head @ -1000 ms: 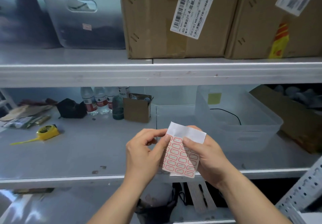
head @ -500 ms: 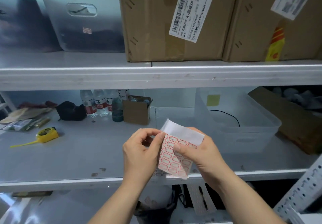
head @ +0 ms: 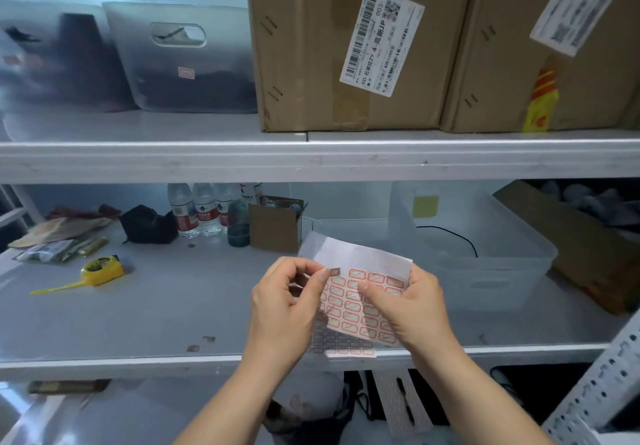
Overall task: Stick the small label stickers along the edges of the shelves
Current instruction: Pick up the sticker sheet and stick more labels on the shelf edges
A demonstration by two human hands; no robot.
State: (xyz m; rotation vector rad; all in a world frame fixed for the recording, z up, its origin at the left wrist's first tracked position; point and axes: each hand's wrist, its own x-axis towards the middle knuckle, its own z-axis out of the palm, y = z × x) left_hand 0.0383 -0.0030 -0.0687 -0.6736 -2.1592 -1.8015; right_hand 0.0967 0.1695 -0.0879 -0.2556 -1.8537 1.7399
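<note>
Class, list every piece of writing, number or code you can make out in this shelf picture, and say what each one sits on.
"003-" and "4-...JP", with Chinese characters between: white shipping label on the middle cardboard box.
Barcodes and QR code, same label: too small to read.
Second shipping label on the right box: blurred.
Red water bottle labels: too small.
Red-framed stickers on the sticker sheet: no text I can make out.
Small sticker on the grey bin: unreadable.

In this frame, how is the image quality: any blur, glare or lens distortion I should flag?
Head view: the sticker sheet and both hands, left hand and right hand, are fairly sharp; the upper-left bins are soft and smeared; the right box's label is blurred and unreadable; wide-angle bending shows in the shelf edge; cool, even light, with a mild sheen on the shelf surface.
</note>
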